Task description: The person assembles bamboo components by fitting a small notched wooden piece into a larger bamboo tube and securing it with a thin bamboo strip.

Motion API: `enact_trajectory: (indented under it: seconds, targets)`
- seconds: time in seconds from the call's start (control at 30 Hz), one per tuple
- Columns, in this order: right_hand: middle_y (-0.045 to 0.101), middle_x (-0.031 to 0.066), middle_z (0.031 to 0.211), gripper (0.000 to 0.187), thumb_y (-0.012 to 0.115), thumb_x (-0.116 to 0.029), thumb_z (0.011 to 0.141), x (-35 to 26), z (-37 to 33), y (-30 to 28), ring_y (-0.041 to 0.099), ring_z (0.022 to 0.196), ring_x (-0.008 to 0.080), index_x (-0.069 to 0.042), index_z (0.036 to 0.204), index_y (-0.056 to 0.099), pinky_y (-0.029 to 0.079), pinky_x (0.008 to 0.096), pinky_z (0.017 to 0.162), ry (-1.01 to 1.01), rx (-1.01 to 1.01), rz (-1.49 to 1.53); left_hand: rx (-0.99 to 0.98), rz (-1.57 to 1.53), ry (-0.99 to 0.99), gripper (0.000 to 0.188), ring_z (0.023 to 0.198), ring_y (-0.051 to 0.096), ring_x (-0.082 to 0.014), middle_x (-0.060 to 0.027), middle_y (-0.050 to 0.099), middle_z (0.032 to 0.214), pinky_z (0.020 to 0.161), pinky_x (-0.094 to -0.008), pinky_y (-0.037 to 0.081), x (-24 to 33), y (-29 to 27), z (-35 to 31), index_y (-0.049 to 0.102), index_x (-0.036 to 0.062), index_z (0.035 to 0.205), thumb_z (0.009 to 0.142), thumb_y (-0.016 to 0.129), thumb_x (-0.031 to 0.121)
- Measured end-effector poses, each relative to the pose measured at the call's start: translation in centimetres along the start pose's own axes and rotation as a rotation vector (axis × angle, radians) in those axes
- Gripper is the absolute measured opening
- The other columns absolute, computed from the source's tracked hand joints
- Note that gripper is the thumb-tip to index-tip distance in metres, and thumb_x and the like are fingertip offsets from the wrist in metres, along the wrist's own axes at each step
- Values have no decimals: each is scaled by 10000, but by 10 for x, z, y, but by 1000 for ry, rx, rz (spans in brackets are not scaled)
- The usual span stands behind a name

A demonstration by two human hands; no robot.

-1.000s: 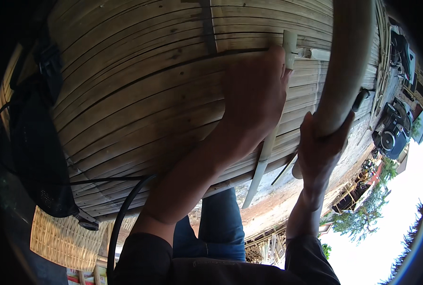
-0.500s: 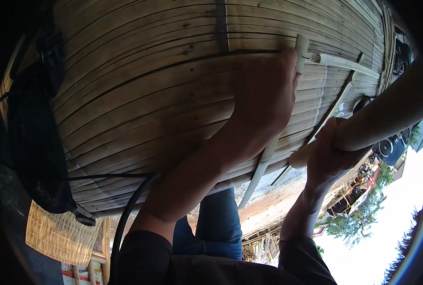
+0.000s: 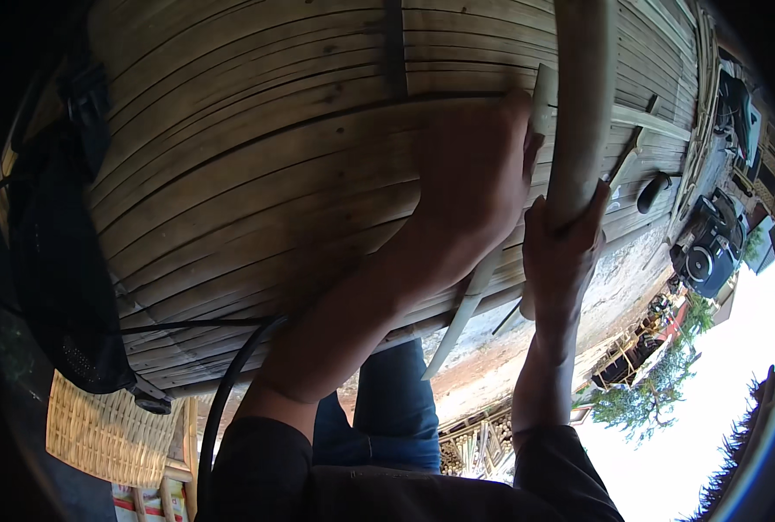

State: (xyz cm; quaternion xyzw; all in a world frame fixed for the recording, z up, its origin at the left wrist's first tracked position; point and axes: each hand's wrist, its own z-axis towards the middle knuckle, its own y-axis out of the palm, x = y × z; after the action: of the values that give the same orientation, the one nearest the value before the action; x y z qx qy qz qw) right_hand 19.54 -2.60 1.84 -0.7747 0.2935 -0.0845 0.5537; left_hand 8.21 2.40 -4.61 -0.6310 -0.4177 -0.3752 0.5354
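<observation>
Cannot read the markings on the red-and-white sheet (image 3: 148,505) between seven and eight o'clock: too small. Compared with half a second ago, see the bamboo pole (image 3: 585,104) swung round from a two o'clock slant to point almost straight at twelve from the right hand (image 3: 563,257), now nearer the middle at three o'clock. Find the left hand (image 3: 479,170) and the bamboo strip (image 3: 462,326) in nearly the same place as then. Notice the right fist wrapped tightly round the pole, and the left, between one and two o'clock, clenched about the strip with partly hidden fingers. Trace the strip from just above the left fist down past the table edge towards five o'clock; cannot tell whether touching the pole, just beside. Underneath, note a slatted bamboo table (image 3: 257,157), with a pale slat (image 3: 653,120) at two o'clock and a dark rounded object (image 3: 654,193) between two and three. See also a black bag (image 3: 66,261) at nine, a black cable (image 3: 235,374) and woven mat (image 3: 113,431) at eight, stacked sticks (image 3: 479,448) at five, a leafy tree (image 3: 648,391) at four, and a dark machine (image 3: 709,248) at three, farther out than the right hand.
</observation>
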Motion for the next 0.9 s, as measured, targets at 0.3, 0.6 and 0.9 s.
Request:
enact_trajectory:
  seconds: [0.3, 0.6, 0.9]
  targets:
    - [663, 149, 898, 520, 751, -71, 843, -5, -9, -19, 662, 740, 246, 43, 1265, 469, 525, 360, 705, -269, 239, 74, -102, -17, -52, 269, 553, 617, -293, -87, 554, 592, 526, -415, 448, 6, -2, -4, 528, 70, 785, 844, 777, 152]
    - [693, 185, 995, 471, 686, -66, 910, -10, 41, -56, 593, 591, 124, 36, 1316, 471, 488, 261, 535, -32, -113, 790, -61, -401, 1, 257, 805, 766, -226, -42, 660, 761, 591, -328, 561, 10, 12, -12, 527, 61, 959, 866, 766, 68]
    - [674, 211, 1057, 338, 624, -205, 1017, 7, 59, -67, 591, 618, 137, 5, 1253, 506, 497, 254, 536, 81, -131, 992, 134, -468, 251, 287, 693, 720, -267, -98, 686, 822, 572, -347, 563, 20, 33, -43, 588, 43, 994, 790, 783, -6]
